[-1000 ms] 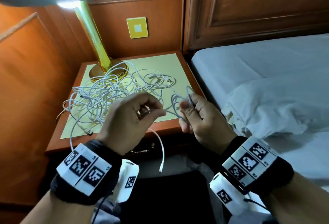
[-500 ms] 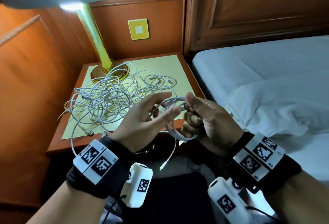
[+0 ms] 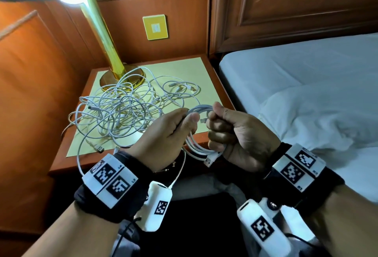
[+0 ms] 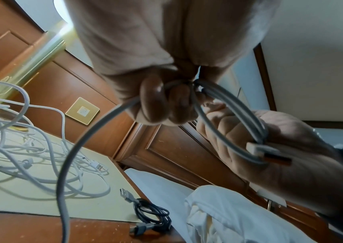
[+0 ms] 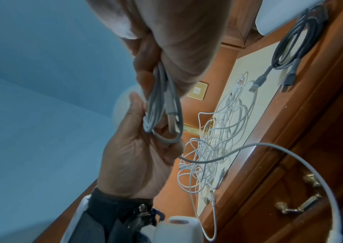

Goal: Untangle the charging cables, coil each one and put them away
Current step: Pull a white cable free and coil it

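While both the left hand [image 3: 163, 134] and right hand [image 3: 235, 134] grip one part-wound white cable [image 3: 201, 147], the white tangle [image 3: 120, 111] lies unsorted on the tabletop [image 3: 180, 68]; one dark coil [image 4: 152, 215] done.

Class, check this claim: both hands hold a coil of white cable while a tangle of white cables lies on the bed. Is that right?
One detail is wrong. Both the left hand and right hand do hold the coil of white cable, but the head view shows the tangle of white cables lying on the wooden bedside table, not on the bed.
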The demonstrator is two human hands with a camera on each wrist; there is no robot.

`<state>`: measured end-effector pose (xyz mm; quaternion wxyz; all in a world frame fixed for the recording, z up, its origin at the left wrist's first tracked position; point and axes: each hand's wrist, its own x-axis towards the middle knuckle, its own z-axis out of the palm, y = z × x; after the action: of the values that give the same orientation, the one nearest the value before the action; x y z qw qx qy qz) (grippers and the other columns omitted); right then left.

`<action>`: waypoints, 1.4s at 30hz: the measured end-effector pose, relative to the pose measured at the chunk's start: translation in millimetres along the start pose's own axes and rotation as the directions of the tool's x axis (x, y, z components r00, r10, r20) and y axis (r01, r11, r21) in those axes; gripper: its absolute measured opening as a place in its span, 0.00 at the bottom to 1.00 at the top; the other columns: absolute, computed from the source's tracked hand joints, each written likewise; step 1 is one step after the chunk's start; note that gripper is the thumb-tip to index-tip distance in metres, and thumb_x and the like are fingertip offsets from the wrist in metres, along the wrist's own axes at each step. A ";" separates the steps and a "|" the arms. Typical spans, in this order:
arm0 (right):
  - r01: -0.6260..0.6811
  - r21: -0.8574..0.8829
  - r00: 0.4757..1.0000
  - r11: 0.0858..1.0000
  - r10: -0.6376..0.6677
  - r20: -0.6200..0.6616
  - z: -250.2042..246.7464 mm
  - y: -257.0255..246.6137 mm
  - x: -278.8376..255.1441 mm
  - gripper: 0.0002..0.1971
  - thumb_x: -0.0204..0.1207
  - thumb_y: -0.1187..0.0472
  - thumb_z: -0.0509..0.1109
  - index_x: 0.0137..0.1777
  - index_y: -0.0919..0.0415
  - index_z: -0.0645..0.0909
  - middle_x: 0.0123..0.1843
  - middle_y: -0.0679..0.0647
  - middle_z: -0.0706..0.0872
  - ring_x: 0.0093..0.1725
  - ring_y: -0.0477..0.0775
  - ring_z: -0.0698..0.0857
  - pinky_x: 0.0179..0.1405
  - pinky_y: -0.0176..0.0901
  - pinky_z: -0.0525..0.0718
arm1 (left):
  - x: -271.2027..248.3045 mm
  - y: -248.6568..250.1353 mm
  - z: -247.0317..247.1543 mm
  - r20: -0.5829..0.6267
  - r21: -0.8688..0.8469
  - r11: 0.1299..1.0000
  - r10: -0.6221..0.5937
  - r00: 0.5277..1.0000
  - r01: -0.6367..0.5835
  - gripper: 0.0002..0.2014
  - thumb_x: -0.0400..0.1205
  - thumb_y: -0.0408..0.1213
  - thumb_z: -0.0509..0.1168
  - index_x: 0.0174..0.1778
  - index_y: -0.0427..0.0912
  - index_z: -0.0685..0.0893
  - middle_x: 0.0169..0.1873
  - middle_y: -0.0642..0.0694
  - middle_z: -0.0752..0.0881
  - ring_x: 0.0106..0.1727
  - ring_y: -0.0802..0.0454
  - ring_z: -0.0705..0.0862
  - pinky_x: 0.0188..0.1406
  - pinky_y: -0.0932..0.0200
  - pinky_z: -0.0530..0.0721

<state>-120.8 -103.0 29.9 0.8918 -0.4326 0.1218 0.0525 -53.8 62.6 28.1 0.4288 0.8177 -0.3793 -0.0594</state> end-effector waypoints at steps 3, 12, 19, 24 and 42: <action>-0.001 0.081 0.999 0.997 0.004 -0.040 -3.2 -6.2 -0.1 0.17 0.86 0.50 0.61 0.37 0.56 0.72 0.26 0.46 0.60 0.19 0.43 0.59 0.17 0.35 0.63 | -0.4 -8.8 -1.6 -0.021 -0.168 0.984 -0.062 0.998 0.058 0.12 0.86 0.52 0.58 0.50 0.48 0.80 0.33 0.55 0.85 0.29 0.55 0.78 0.31 0.55 0.76; 0.169 0.179 0.978 0.969 -0.142 -0.153 -16.7 -26.4 -0.7 0.20 0.87 0.43 0.58 0.36 0.53 0.70 0.28 0.46 0.57 0.23 0.45 0.56 0.26 0.37 0.67 | -6.1 -23.0 -19.3 -0.394 0.105 0.987 -0.072 0.916 0.122 0.06 0.80 0.35 0.74 0.48 0.52 0.90 0.36 0.57 0.85 0.27 0.63 0.78 0.29 0.77 0.70; 0.397 -0.177 0.898 0.901 -0.421 -0.127 -11.8 -12.7 0.9 0.17 0.89 0.52 0.56 0.38 0.56 0.68 0.29 0.51 0.67 0.27 0.50 0.64 0.34 0.45 0.68 | -11.1 -18.8 0.1 -0.191 0.329 0.944 0.031 0.981 0.035 0.18 0.80 0.27 0.72 0.60 0.53 0.92 0.43 0.53 0.85 0.36 0.71 0.78 0.41 0.83 0.69; 0.507 -0.773 0.737 0.380 -0.656 0.161 -17.6 -1.3 -0.7 0.13 0.90 0.55 0.57 0.49 0.61 0.77 0.38 0.53 0.88 0.38 0.49 0.86 0.43 0.37 0.80 | -14.7 -4.3 11.4 0.059 0.224 0.950 0.211 0.976 -0.218 0.21 0.77 0.21 0.63 0.58 0.47 0.92 0.46 0.52 0.86 0.43 0.60 0.84 0.46 0.78 0.75; 0.189 -0.322 0.979 0.928 -0.152 0.137 -3.5 11.9 -2.4 0.17 0.83 0.49 0.63 0.33 0.53 0.77 0.24 0.51 0.60 0.25 0.49 0.54 0.24 0.42 0.56 | 4.1 -25.7 0.7 -0.351 0.181 0.972 0.207 0.913 -0.151 0.07 0.81 0.31 0.73 0.52 0.45 0.92 0.46 0.52 0.91 0.48 0.63 0.86 0.49 0.70 0.81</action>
<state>-126.1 -98.3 19.4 0.8122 -0.5826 0.0241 0.0183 -36.6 68.3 9.5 0.4332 0.8060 -0.3691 0.1627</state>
